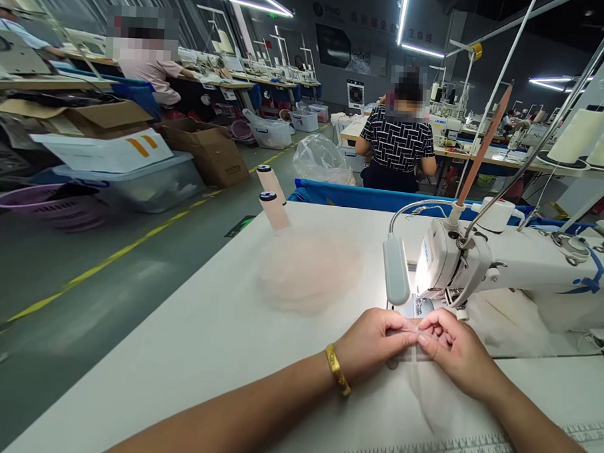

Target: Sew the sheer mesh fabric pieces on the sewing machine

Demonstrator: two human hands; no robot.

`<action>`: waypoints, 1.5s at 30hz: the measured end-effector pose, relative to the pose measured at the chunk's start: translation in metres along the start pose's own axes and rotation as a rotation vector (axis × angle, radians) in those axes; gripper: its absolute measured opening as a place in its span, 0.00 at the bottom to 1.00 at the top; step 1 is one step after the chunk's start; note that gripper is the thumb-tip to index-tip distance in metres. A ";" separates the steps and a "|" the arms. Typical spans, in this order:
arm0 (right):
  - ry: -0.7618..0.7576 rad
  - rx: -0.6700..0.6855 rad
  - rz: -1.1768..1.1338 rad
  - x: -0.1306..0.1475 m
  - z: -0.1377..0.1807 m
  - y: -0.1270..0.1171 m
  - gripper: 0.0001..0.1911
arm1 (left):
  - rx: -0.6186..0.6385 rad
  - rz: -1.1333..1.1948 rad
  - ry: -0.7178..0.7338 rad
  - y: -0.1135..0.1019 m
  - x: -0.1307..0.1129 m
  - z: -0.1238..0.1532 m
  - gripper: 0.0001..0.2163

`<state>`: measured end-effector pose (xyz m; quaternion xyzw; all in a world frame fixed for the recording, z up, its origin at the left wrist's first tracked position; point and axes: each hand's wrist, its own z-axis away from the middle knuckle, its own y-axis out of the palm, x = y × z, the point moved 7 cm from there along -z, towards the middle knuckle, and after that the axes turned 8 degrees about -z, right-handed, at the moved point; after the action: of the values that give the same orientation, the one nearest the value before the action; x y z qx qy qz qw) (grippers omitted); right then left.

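Both my hands meet just in front of the sewing machine (441, 259), fingertips nearly touching. Between thumb and fingers, my left hand (374, 340) pinches a thin, sheer piece of pale fabric (427, 392). My right hand (457, 347) pinches the same fabric from the other side, its fingers curled. A strip of the fabric hangs down toward the table edge below my fingers. The needle area (421, 305) lies right behind my fingertips, beside a grey lamp (396, 271). More sheer whitish fabric (508, 322) lies under the machine arm, to the right.
A round, sheer peach fabric piece (310, 270) lies on the white table (192, 335), with two thread cones (275, 210) behind it. A printed ruler scale (422, 452) runs along the near edge. Ahead, a person in a patterned shirt (398, 147) sits; boxes (205, 149) stand left.
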<state>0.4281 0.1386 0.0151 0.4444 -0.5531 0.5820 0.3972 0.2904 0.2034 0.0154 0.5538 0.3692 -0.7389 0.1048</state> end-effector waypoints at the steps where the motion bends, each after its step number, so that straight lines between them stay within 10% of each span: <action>1: -0.006 -0.012 -0.007 0.001 0.000 0.000 0.12 | -0.008 -0.003 0.004 0.000 -0.001 0.000 0.15; 11: -0.027 -0.088 -0.037 0.003 0.000 -0.001 0.10 | 0.060 0.024 0.035 0.007 -0.004 0.005 0.17; 18: -0.081 -0.106 0.071 0.006 0.003 0.000 0.12 | -0.189 -0.193 0.122 -0.004 -0.013 0.008 0.11; 45: -0.159 -0.163 0.232 0.010 0.011 0.002 0.09 | -0.072 -0.109 -0.011 0.004 -0.012 0.003 0.15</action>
<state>0.4238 0.1272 0.0236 0.3887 -0.6759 0.5399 0.3172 0.2944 0.1955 0.0248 0.5246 0.4246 -0.7329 0.0862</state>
